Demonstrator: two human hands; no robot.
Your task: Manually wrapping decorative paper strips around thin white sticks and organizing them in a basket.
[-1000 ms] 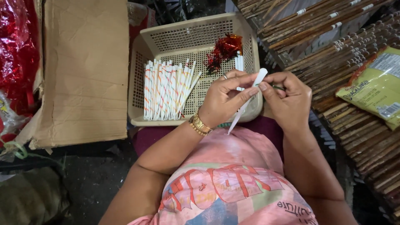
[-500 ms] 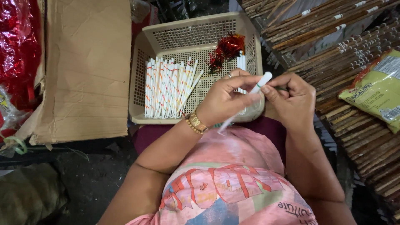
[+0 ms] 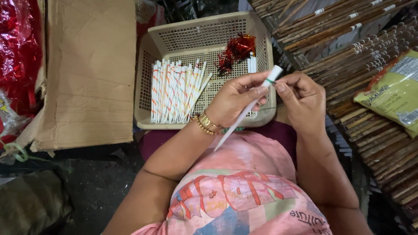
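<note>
While you hold the white paper tube (image 3: 249, 107) over the near edge of the basket (image 3: 162, 35), here's the geometry. Your left hand (image 3: 235, 101) is closed around the tube's middle, fingers (image 3: 254, 91) pinching it near the upper end. Your right hand (image 3: 301, 99) is closed too, fingertips pinched at the tube's blunt top end, where a thin green band shows; can't tell whether the right hand holds anything else.

Long axis: diagonal, blunt end up toward the basket's far right corner, pointed end down and left toward your lap. So the working end lies between both hands, touching both; the right hand is the nearer one to the tip, the left carries the weight.

Around it: a row of striped paper tubes (image 3: 174, 91) lies in the basket's left half, axes running far-to-near, well apart from your hands. A red foil clump (image 3: 235, 50) sits at the basket's far right, near a couple of white tubes. Cardboard sheet (image 3: 87, 69) left of the basket; bamboo sticks (image 3: 348, 48) and a yellow-green packet (image 3: 394, 93) to your right.
</note>
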